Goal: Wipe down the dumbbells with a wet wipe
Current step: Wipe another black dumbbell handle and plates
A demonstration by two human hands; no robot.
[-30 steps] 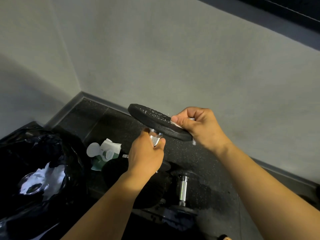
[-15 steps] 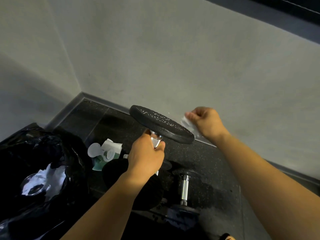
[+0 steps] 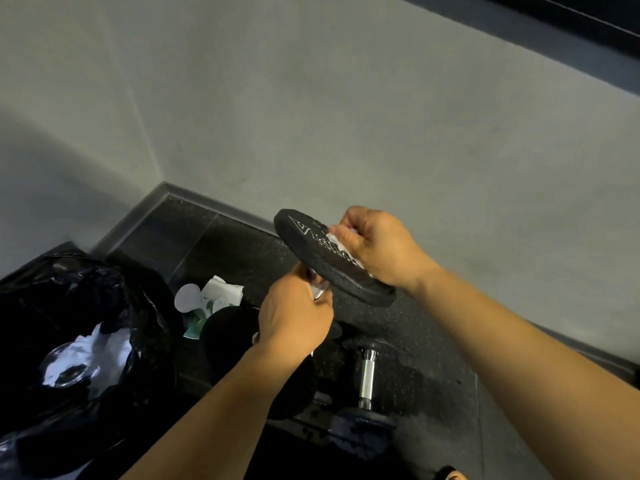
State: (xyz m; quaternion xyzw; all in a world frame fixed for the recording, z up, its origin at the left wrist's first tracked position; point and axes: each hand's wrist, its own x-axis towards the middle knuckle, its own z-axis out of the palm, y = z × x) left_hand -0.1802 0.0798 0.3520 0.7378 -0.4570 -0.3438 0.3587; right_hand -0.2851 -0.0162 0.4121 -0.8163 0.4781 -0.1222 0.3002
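The dumbbell is held in mid-air, tilted, and serves as the reference for all positions below.

**Grip state**
- Left hand: wrapped closed round the knurled handle just under the upper plate, carrying the whole weight.
- Right hand: fingers curled, pinching the wet wipe and pressing it against the top face of that plate.

**Hazards from this position**
- Judged risk: one hand supports the load. Moisture from the wipe reaching the handle could loosen that hold.
- A second dumbbell lies on the floor directly beneath the held one. A drop would land metal on metal and could bounce towards the person's feet.
- Hard wiping pressure at the plate's rim could twist the tilted bar in the palm.
- The wipe is bunched small, so it may slip from the pinch or skip parts of the raised lettering.

**Containers**
- Bin bag: black, mouth open, below and left of the held dumbbell. It contains crumpled white sheets, probably spent wipes, and a clear rounded item that I cannot identify.
- Wipe pack: between the bag and the held dumbbell, round lid flipped open, with a white sheet protruding.
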